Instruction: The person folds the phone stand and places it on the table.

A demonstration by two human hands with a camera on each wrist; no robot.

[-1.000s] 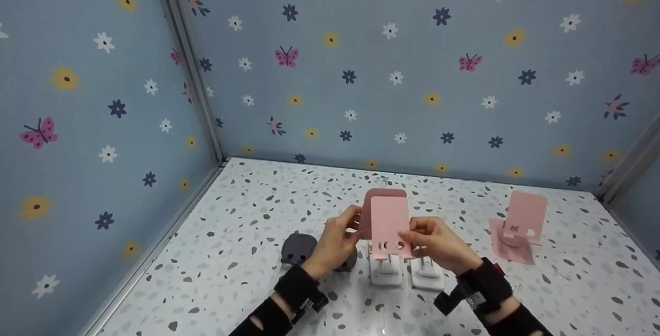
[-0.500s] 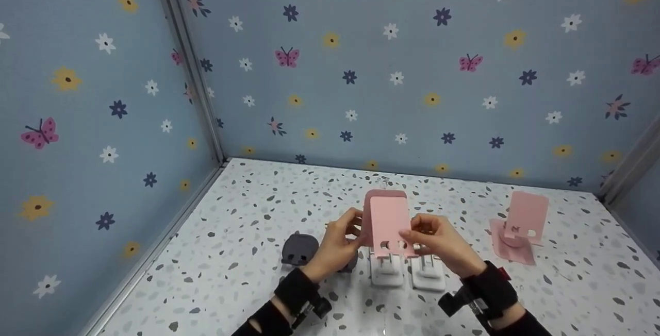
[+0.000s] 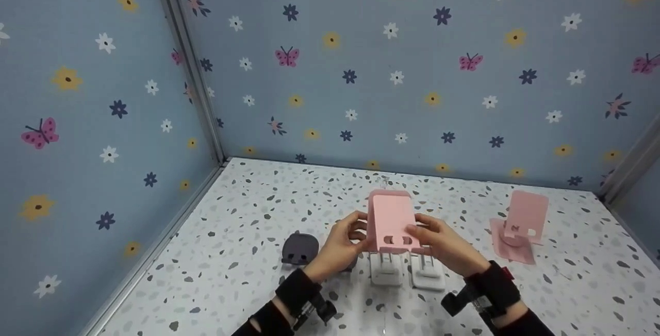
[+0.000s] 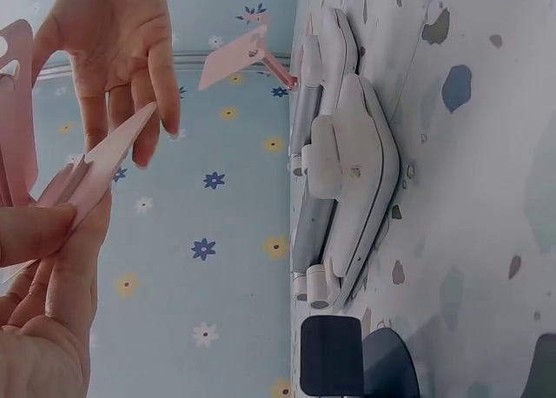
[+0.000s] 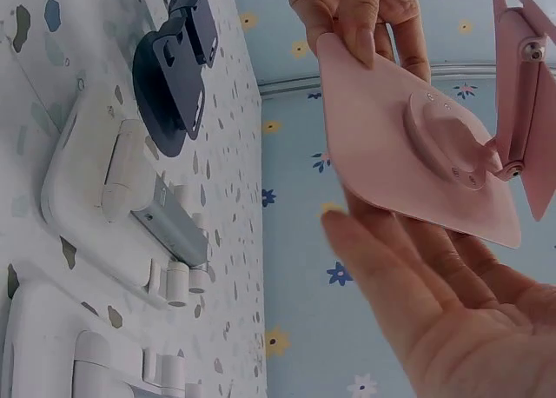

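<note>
Head view, surroundings: two white stands [image 3: 407, 270] are lying folded side by side on the speckled table [image 3: 247, 212], right under the hands; a dark grey stand [image 3: 300, 249] is sitting just to their left, partly hidden behind the left wrist; a second pink stand [image 3: 521, 225] is standing opened, well apart on the right.
Head view, hands: the left hand [image 3: 337, 246] and right hand [image 3: 443, 246] are holding a pink stand [image 3: 391, 218] up between them, above the white ones and clear of the table.
Left wrist view, surroundings: the white stands [image 4: 343, 163] are showing edge-on against the table, the dark grey stand [image 4: 356, 359] is just beside them, and the far pink stand [image 4: 239, 55] is peeking out behind.
Left wrist view, grip: the left hand [image 4: 48, 276] is pinching the thin edge of the pink stand [image 4: 100, 168], thumb pressing it onto the fingers.
Right wrist view, surroundings: the dark grey stand [image 5: 178, 68] and white stands [image 5: 122, 224] are lying on the table to the left.
Right wrist view, grip: the right hand [image 5: 417, 285] is clasping the pink stand's base plate [image 5: 408, 146], thumb on one face and fingers behind; the left hand's fingers [image 5: 356, 7] are gripping its far edge.
</note>
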